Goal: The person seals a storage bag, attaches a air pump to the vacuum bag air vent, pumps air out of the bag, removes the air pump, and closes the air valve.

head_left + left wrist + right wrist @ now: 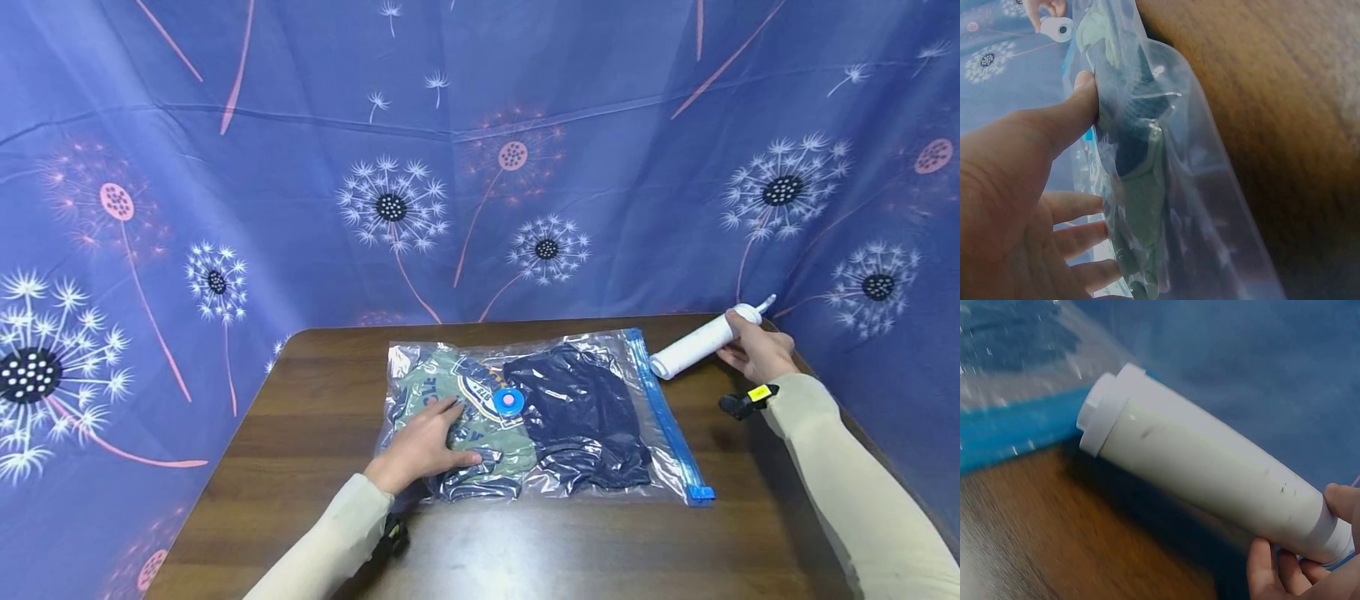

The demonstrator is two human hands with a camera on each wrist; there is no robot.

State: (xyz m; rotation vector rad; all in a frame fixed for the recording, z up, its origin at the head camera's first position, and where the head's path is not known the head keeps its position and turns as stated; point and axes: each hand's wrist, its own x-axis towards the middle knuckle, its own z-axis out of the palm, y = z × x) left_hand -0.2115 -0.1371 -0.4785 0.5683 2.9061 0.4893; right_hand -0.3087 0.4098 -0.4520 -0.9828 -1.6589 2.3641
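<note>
A clear vacuum storage bag lies flat on the table, with a green printed garment and a dark navy garment inside. Its round blue valve sits near the middle, and a blue zip seal runs down the right edge. My left hand rests on the bag's left part with fingers spread over the green garment. Beyond the seal, my right hand grips a white hand pump near its handle end. The pump is tilted, its other end towards the bag, as the right wrist view also shows.
The brown wooden table has edges at its back, left and right. A blue curtain with dandelion prints hangs close behind and at both sides. A blue slider sits at the seal's near end.
</note>
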